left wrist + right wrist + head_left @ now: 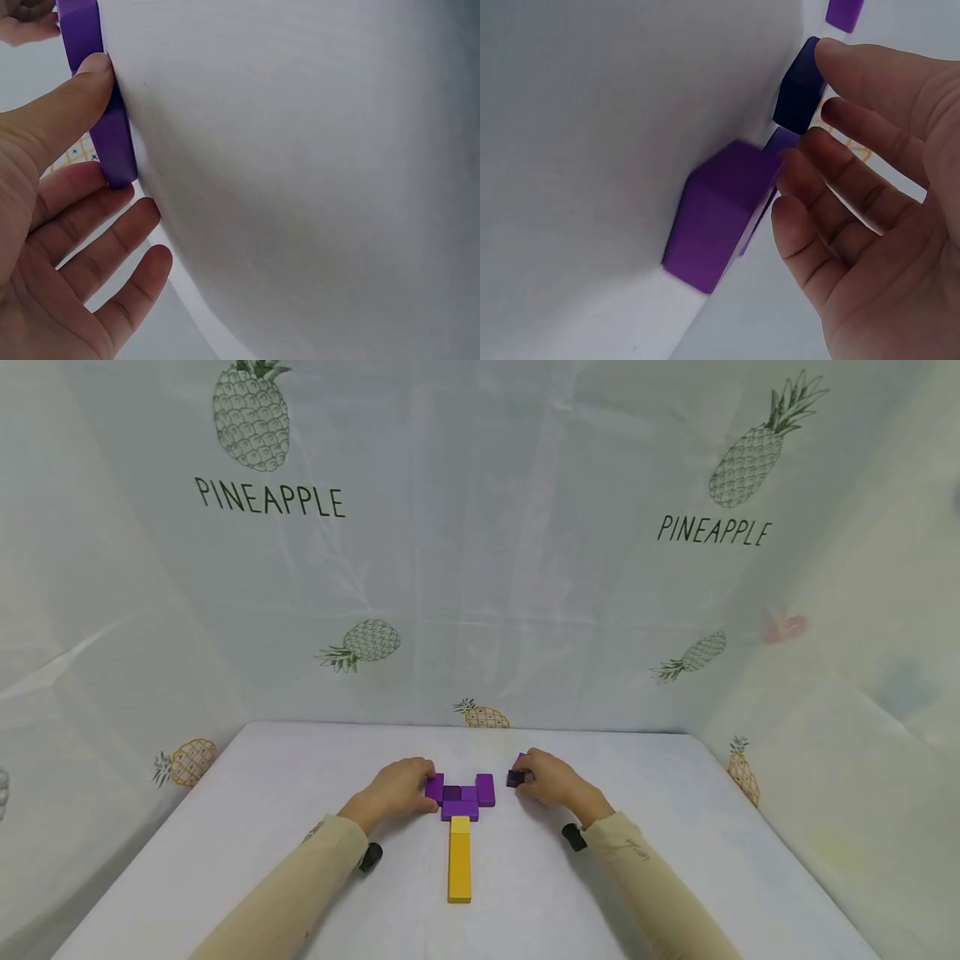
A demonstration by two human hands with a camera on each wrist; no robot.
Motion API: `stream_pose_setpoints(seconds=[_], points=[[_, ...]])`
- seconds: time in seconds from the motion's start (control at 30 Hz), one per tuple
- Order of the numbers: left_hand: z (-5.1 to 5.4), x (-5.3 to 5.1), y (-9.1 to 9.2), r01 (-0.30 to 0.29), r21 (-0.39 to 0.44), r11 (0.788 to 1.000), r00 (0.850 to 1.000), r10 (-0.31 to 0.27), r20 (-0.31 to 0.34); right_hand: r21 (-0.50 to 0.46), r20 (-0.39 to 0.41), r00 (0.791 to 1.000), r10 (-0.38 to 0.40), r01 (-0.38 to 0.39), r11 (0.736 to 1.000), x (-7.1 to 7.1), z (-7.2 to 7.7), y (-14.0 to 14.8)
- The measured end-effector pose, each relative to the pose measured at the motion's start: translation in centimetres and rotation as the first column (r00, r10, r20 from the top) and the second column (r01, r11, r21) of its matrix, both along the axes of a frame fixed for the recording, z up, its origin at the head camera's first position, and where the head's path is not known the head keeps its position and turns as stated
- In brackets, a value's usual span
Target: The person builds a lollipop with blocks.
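My left hand [397,787] holds an upright-lying purple block [435,788] at the left of the arrangement. In the left wrist view its thumb touches the near end of the purple blocks [114,146], with fingertips at the far end. A matching purple block [486,790] lies on the right. Between them sit a dark purple square [452,793] and a lighter one [468,793], above a wide purple block [460,811]. To the right, my right hand [551,779] pinches a small dark purple block [799,86] by thumb and fingers, low at the table.
A yellow column [459,867], topped by a lighter yellow square [460,825], runs toward me below the purple blocks. Another purple block [712,217] lies beside my right fingers, partly hidden in the head view. A pineapple-print curtain [480,568] surrounds the white table [300,860].
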State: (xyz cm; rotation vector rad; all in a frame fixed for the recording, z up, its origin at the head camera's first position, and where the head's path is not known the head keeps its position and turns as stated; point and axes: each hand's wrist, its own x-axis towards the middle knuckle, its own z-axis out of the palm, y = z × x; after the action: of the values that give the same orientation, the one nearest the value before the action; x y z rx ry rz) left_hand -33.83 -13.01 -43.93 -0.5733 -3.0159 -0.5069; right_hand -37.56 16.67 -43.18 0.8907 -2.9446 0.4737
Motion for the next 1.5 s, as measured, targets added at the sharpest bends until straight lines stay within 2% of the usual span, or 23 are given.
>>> stream_pose_setpoints(seconds=[0.13, 0.33, 0.53, 0.77, 1.1, 1.5], points=[[0.0, 0.0, 0.1, 0.005, 0.000, 1.000, 1.000, -0.005, 0.008, -0.013, -0.001, 1.000, 0.020, -0.020, 1.000, 0.1, 0.0, -0.5], [0.1, 0.1, 0.2, 0.003, -0.005, 1.000, 1.000, -0.003, 0.010, -0.022, 0.022, 1.000, 0.008, -0.008, 1.000, 0.3, 0.1, -0.9], [0.0, 0.0, 0.1, 0.001, -0.010, 1.000, 1.000, -0.001, 0.007, -0.008, 0.024, 0.999, 0.039, -0.039, 0.999, 0.6, 0.2, -1.0], [-0.3, -0.2, -0.1, 0.013, -0.006, 1.000, 1.000, -0.012, 0.003, -0.020, 0.063, 0.995, 0.078, -0.077, 0.997, 0.7, 0.0, -1.2], [-0.1, -0.1, 0.1, 0.008, -0.007, 1.000, 1.000, -0.008, -0.001, -0.024, 0.059, 0.996, 0.061, -0.059, 0.998, 1.1, 0.3, -1.0], [0.0, -0.1, 0.0, 0.015, -0.010, 1.000, 1.000, -0.015, -0.011, -0.041, 0.048, 0.995, 0.083, -0.081, 0.996, 0.7, 0.0, -1.2]])
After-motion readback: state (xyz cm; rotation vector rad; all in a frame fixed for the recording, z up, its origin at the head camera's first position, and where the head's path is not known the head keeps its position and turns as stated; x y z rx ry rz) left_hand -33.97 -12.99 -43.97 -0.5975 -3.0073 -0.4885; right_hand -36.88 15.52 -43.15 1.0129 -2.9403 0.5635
